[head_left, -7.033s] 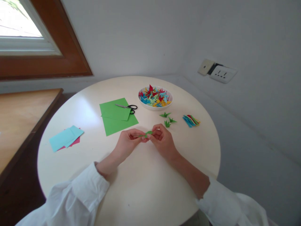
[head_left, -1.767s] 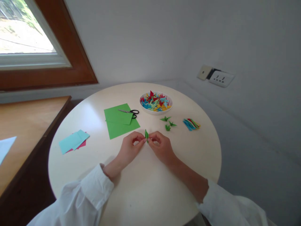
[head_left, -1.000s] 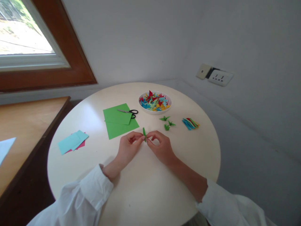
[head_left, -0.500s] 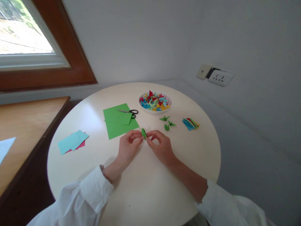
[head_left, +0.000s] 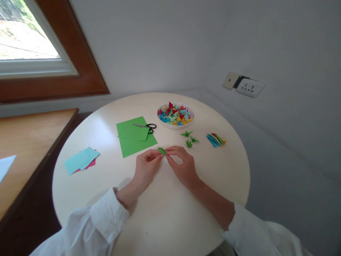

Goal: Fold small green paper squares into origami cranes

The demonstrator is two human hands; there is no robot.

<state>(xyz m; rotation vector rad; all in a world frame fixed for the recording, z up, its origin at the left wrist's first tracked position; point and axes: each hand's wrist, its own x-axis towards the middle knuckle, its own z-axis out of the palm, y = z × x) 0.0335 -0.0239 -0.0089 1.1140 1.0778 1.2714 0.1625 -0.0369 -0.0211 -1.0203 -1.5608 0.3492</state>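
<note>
A small folded piece of green paper [head_left: 161, 150] is pinched between my two hands over the middle of the table. My left hand [head_left: 146, 165] grips it from the left with thumb and fingertips. From the other side, my right hand [head_left: 182, 163] holds its right end the same way. Its exact folds are too small to make out. Just beyond my right hand lie three green origami cranes [head_left: 189, 143]. Past my left hand are green paper sheets [head_left: 130, 144], with black-handled scissors [head_left: 150, 126] resting on them.
A white bowl [head_left: 176, 127] full of colourful paper cranes stands at the back of the round white table [head_left: 160, 220]. Coloured paper strips [head_left: 216, 140] lie to the right, light-blue sheets [head_left: 80, 161] over pink paper to the left. A wooden surface [head_left: 34, 131] adjoins on the left.
The folded green paper has turned from nearly upright to lying more sideways between my fingertips. My right fingers have straightened a little along it. Everything else on the table stays put.
</note>
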